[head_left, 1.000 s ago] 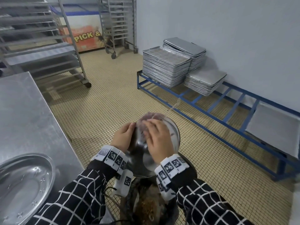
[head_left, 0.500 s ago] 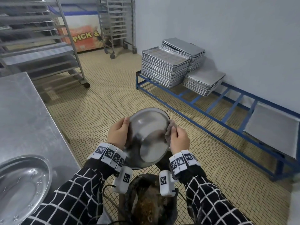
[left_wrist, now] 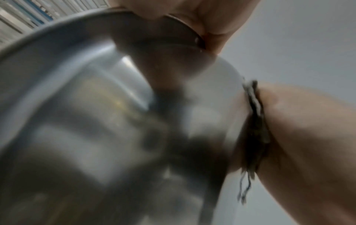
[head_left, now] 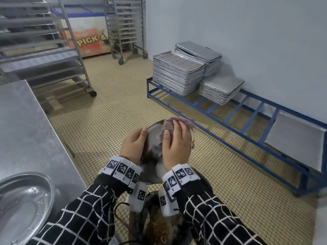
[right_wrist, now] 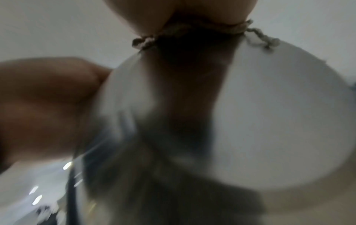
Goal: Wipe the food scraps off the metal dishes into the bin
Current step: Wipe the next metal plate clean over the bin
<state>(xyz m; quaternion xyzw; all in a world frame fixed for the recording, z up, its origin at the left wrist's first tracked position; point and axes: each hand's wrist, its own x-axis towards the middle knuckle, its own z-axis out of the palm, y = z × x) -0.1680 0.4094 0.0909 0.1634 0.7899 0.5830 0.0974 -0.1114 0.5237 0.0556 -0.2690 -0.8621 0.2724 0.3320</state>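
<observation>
Currently right hand (head_left: 176, 147) fingers (head_left: 177, 127) lie flat and spread, pressing a frayed grey cloth (head_left: 172, 122) against the inside of the metal dish (head_left: 154, 134), up at its far rim. Not curled round the cloth, just pinning it to the metal. Left hand (head_left: 134, 145) fingers are curled round the dish's left edge, thumb (head_left: 143, 132) over the rim on the inner face.

Dish is held off the table, tilted with its far edge high and near edge low, directly over the bin (head_left: 159, 225) close to the body. My read: the tilt means anything the cloth drags down falls straight into the bin, where brown scraps already sit.

Both wrists are raised in front of the chest, forearms converging, right palm facing the dish.

Left wrist view shows the dish underside (left_wrist: 96, 121), blurred, cloth threads (left_wrist: 254, 121) poking past the edge. Second dish (head_left: 23, 206) sits on the table (head_left: 26, 121) at near left, looks clean.
</observation>
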